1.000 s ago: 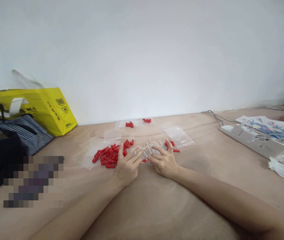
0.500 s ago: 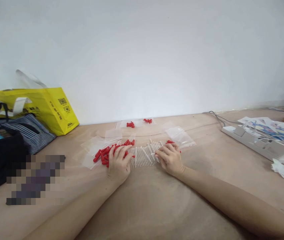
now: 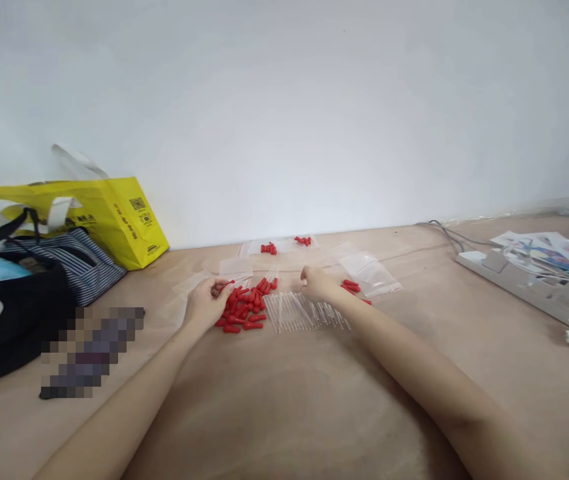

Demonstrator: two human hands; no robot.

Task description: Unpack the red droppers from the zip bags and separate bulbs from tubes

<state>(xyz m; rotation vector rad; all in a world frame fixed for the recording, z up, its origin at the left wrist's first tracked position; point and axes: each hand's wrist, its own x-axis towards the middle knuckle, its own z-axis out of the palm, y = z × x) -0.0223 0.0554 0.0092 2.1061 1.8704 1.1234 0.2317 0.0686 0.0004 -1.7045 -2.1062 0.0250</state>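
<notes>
My left hand (image 3: 205, 303) is closed at the left side of a pile of red rubber bulbs (image 3: 244, 307), with a red rubber bulb (image 3: 226, 285) between its thumb and fingers. My right hand (image 3: 320, 285) is closed in a pinch over the far side of a row of thin clear dropper tubes (image 3: 284, 315). Its fingertips point away from me, and what they hold is too small to make out. The tubes lie side by side just right of the pile. A few red bulbs (image 3: 350, 286) lie right of my right hand.
Clear plastic bags (image 3: 371, 272) lie behind the tubes, and another bag with small red bulb groups (image 3: 269, 249) lies near the wall. A yellow bag (image 3: 139, 220) and a striped pouch (image 3: 89, 267) stand left. A power strip (image 3: 509, 283) and papers (image 3: 554, 250) lie right.
My left hand has moved left off the pile's near side and now pinches a red bulb. My right hand has moved up and left, to the tubes' far side. The view has shifted slightly.
</notes>
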